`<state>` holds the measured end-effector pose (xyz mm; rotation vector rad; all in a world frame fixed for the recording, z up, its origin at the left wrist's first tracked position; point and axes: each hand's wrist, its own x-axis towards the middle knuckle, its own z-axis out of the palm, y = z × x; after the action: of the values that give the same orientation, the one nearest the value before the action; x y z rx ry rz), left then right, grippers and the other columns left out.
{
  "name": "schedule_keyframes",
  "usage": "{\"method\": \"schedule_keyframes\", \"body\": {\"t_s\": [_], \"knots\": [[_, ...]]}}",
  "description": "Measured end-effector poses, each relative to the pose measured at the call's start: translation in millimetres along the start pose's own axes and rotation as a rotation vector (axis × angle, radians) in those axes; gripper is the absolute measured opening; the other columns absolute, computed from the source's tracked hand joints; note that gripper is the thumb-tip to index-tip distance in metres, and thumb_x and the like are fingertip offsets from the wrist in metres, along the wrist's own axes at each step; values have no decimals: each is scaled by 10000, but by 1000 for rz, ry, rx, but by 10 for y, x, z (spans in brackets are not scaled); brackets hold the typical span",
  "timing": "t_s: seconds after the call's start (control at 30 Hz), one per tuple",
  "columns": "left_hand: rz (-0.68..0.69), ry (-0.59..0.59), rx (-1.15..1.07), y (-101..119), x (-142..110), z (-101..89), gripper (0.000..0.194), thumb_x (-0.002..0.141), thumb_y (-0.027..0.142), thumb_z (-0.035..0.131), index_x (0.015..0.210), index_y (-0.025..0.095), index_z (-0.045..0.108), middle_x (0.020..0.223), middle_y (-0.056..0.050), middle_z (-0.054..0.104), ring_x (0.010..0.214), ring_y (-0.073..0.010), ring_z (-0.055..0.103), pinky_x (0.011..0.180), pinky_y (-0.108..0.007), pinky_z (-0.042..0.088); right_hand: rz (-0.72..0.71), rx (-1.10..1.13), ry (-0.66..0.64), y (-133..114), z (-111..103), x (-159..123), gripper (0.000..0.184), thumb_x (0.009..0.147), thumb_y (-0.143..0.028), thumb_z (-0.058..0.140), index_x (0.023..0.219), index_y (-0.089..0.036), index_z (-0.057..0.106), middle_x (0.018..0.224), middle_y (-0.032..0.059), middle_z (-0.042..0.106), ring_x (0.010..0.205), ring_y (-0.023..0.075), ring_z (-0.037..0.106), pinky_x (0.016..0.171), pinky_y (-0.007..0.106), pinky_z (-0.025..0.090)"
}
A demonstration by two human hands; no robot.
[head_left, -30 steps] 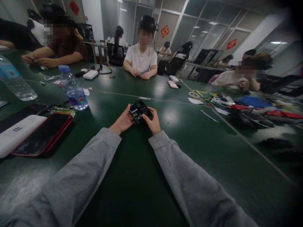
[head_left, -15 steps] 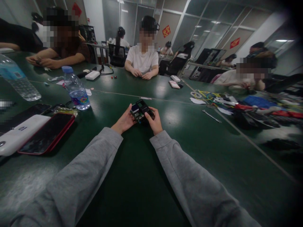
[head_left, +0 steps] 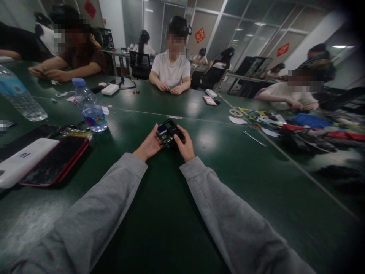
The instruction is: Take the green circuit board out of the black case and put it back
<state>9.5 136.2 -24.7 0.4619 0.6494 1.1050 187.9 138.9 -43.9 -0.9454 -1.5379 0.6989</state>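
Observation:
My left hand (head_left: 150, 145) is closed on the edge of a small circuit board with a screen (head_left: 162, 130). Green parts show along the board's near side. My right hand (head_left: 186, 144) grips a black plastic cover (head_left: 172, 128) that has a rectangular window opening, its thumb lying on top. Board and cover are side by side, the cover to the right and partly over the board; whether they are joined I cannot tell. Both are held just above the green table (head_left: 168, 198), and my fingers hide their undersides.
To the left are a red-cased phone (head_left: 55, 161), a white device (head_left: 27, 160) and two water bottles, the nearer one (head_left: 92, 110) blue-capped. A wrench (head_left: 254, 139) lies right, before a heap of cables (head_left: 310, 131). Across the table sits a person in white (head_left: 171, 70).
Both hands keep their hold on the board and cover, with hardly any shift between them. The whole view has moved slightly.

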Motion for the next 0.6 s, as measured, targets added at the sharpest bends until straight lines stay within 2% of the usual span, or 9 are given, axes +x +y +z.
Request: {"method": "schedule_keyframes", "body": {"t_s": [0.17, 0.43, 0.53, 0.6], "knots": [[-4, 2, -14, 11, -17, 9, 443, 907, 604, 624, 882, 165, 677, 796, -70, 714, 765, -188, 679, 823, -356, 525, 28, 30, 7, 17, 7, 6, 640, 847, -646, 665, 1358, -272, 574, 1409, 96, 596, 1328, 286, 558, 1185, 542, 395], [-17, 34, -43, 41, -86, 81, 435, 938, 581, 589, 848, 164, 671, 754, -67, 700, 724, -180, 659, 787, -342, 508, 65, 21, -4, 36, 1, 0, 743, 785, -659, 726, 1398, -288, 531, 1467, 99, 555, 1352, 294, 537, 1191, 561, 384], [-15, 36, -45, 39, -86, 85, 436, 931, 589, 595, 887, 162, 674, 776, -74, 710, 745, -187, 670, 780, -340, 512, 98, 24, 34, 84, 8, 9, 770, 775, -697, 704, 1387, -260, 538, 1449, 114, 565, 1333, 296, 550, 1186, 551, 390], [-6, 39, -47, 40, -87, 87, 447, 927, 599, 596, 940, 160, 679, 803, -79, 721, 774, -193, 682, 792, -339, 516, 136, 10, 104, 113, 11, 11, 813, 759, -741, 678, 1376, -229, 540, 1439, 137, 567, 1329, 305, 551, 1179, 549, 392]]}}
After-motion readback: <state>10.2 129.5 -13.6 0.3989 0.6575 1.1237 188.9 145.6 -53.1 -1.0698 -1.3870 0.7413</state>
